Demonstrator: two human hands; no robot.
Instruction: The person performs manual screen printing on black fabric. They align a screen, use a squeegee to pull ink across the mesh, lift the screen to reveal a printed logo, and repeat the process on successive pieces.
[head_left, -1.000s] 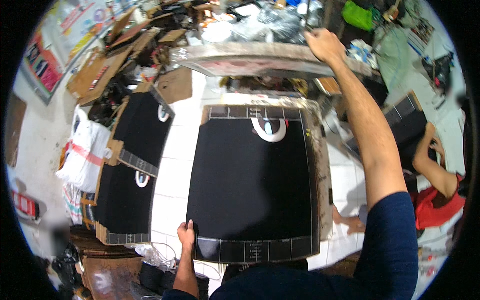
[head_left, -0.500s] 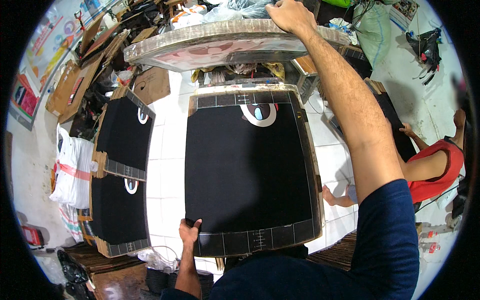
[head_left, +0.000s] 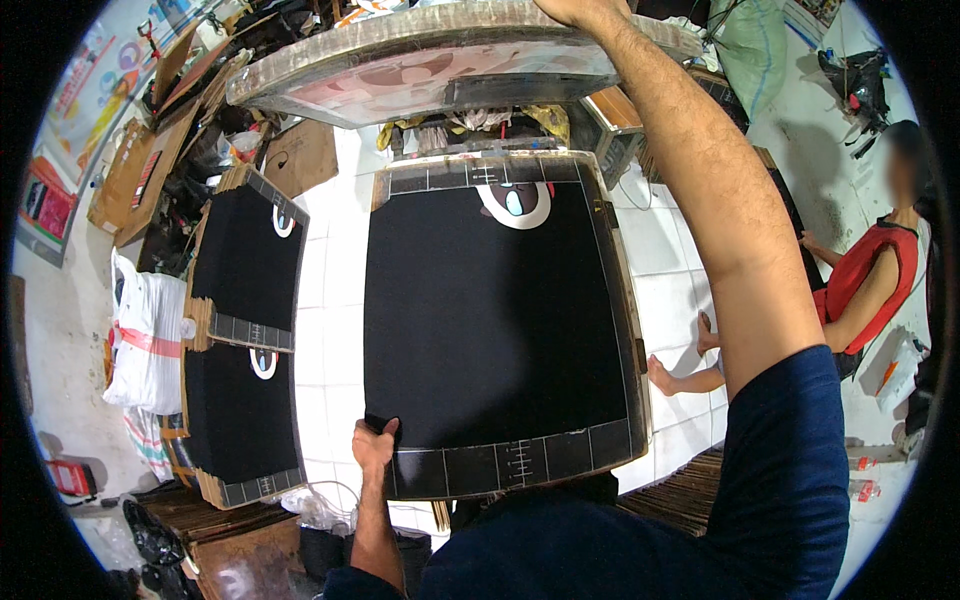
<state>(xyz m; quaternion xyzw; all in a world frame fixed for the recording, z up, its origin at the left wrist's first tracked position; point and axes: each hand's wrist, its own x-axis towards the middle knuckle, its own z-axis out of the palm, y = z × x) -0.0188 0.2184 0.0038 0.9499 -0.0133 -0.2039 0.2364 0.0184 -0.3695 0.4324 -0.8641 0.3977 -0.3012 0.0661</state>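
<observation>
In front of me lies a flat board topped with black fabric (head_left: 480,330), with a printed cartoon eye (head_left: 520,205) near its far edge. Ruled dark strips (head_left: 560,455) run along the board's near and far ends. My left hand (head_left: 373,447) is closed on the fabric's near left corner, thumb on top; its other fingers are partly hidden. Stretched far forward, my right hand (head_left: 585,10) grips the upper edge of a thick-rimmed printing screen (head_left: 400,50), which stands tilted up beyond the board. The upper picture edge cuts off part of that hand.
Two more boards with black fabric (head_left: 245,250) and eye prints stand at left, beside a white sack (head_left: 150,330). A co-worker in a red top (head_left: 865,270) is at right by another dark board. Stacked brown boards (head_left: 675,490) lie near my right side; white floor tiles (head_left: 335,270) show between.
The whole view has shifted, so the board and screen sit higher in the picture. Both my hands keep their holds. At right, the co-worker has moved to a more upright posture.
</observation>
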